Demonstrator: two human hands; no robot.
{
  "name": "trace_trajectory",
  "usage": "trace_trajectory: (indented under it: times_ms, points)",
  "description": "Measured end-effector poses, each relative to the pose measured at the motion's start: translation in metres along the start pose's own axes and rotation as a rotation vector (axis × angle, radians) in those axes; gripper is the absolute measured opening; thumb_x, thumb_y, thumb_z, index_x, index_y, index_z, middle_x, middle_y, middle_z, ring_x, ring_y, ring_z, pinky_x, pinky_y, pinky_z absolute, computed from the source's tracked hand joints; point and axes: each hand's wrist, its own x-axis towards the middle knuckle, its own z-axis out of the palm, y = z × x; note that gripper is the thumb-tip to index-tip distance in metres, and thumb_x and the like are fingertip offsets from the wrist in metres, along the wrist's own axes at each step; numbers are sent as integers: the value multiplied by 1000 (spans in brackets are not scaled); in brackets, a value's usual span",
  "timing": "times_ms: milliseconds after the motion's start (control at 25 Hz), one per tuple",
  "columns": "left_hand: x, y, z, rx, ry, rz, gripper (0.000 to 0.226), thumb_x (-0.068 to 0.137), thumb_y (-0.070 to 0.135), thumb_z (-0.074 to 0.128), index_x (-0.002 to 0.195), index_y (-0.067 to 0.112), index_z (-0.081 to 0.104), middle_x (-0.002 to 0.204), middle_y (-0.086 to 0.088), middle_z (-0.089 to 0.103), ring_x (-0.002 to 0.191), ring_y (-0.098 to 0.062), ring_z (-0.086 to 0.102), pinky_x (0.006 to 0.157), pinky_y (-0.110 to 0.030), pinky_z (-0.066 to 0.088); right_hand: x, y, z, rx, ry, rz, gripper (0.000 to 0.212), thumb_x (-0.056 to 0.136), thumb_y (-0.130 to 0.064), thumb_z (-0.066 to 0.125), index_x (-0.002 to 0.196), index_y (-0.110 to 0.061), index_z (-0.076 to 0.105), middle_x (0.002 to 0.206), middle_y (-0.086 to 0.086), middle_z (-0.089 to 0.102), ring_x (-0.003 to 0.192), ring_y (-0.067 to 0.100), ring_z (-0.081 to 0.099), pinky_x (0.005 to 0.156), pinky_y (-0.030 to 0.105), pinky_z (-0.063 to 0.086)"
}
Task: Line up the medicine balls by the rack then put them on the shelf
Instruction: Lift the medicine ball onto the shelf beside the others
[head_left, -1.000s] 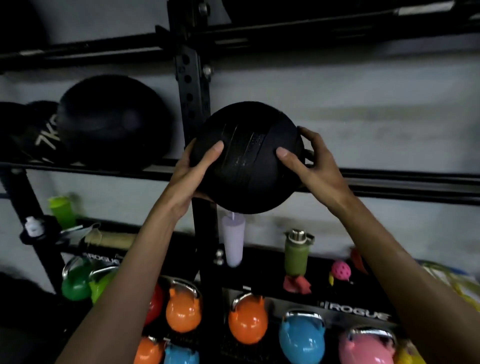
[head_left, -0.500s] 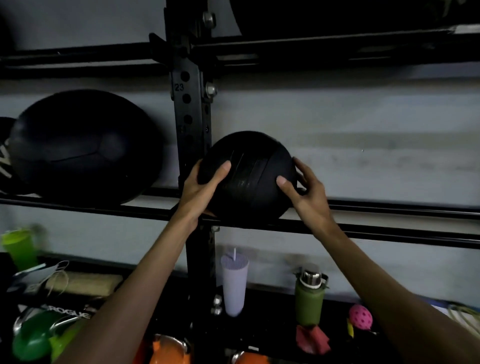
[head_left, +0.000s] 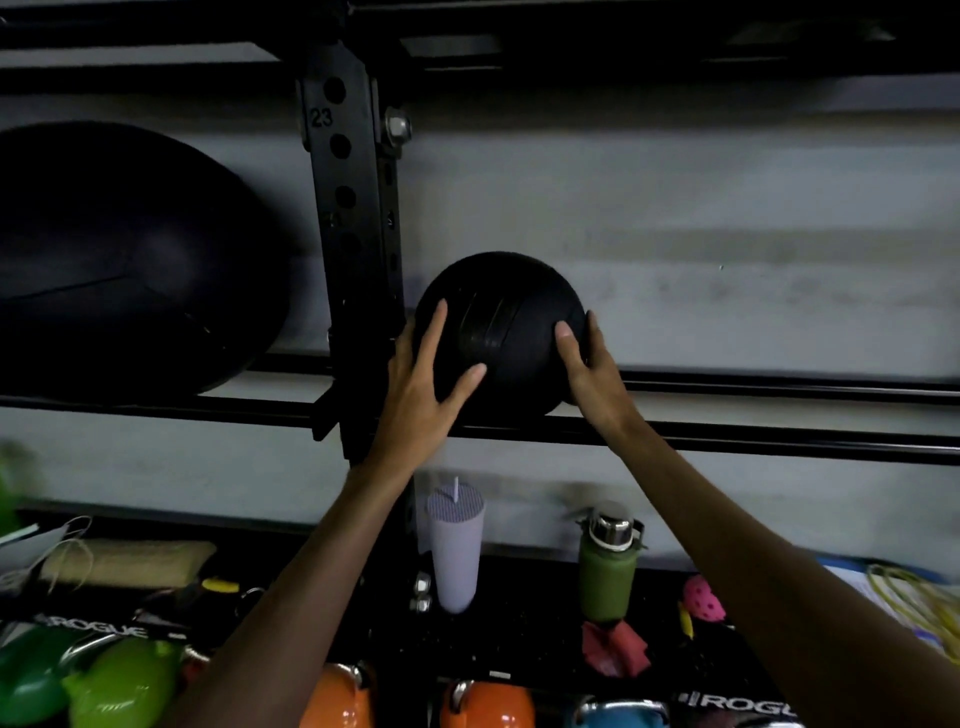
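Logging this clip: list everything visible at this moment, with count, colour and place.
small medicine ball: 1, black, on the shelf rails right of the rack upright
large medicine ball: 1, black, on the rails at left
rack upright: 1, black, between the two balls
shelf rails: 2, black, across the frame
tumbler: 1, lilac, below the rails
bottle: 1, green, steel cap, right of the tumbler
perforated ball: 1, pink, right of the bottle
cloth: 1, red, in front of the bottle
kettlebells: at least 5, green, orange, blue, bottom row
left hand: 1, fingers spread on the small medicine ball's left front
right hand: 1, cupping its right side
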Motion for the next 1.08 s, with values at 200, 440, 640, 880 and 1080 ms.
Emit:
trace_trajectory:
  times_ms: [200,440,640,880,1080]
  points:
    - [7,-12,9,-59,31,-14,75,95,50,61,157,41,19,166,-5,16,153,-22,17,123,-47,23,2,5,3,-35,20,4,70,98,-57,51,155,-22,31,141,-1,56,131,17,54,109,34,47]
    - [-47,11,30,49,131,-106,78,94,29,67,157,30,21,158,-14,27,146,-30,33,114,-50,40,-81,12,-19,-281,69,-170,41,98,-26,60,138,-17,54,130,3,60,117,17,61,100,34,53]
    - [-172,31,85,235,-30,-85,57,90,18,68,142,17,45,134,-11,52,117,-33,60,94,-44,53,-204,62,-79,-428,-67,-102,34,96,-28,57,125,-12,63,122,7,65,109,24,65,94,43,54]
    - [-356,61,162,319,-570,-382,41,90,24,65,129,16,56,125,-12,61,113,-35,61,90,-43,50,-378,142,-167,-598,-324,250,28,94,-18,62,121,-8,63,116,14,70,109,33,66,91,37,50]
    - [-487,67,206,383,-889,-530,32,95,30,61,124,17,57,125,-7,60,115,-26,61,92,-36,49,-505,205,-220,-622,-468,581,22,96,-23,54,113,-13,63,109,11,72,106,32,67,87,40,53]
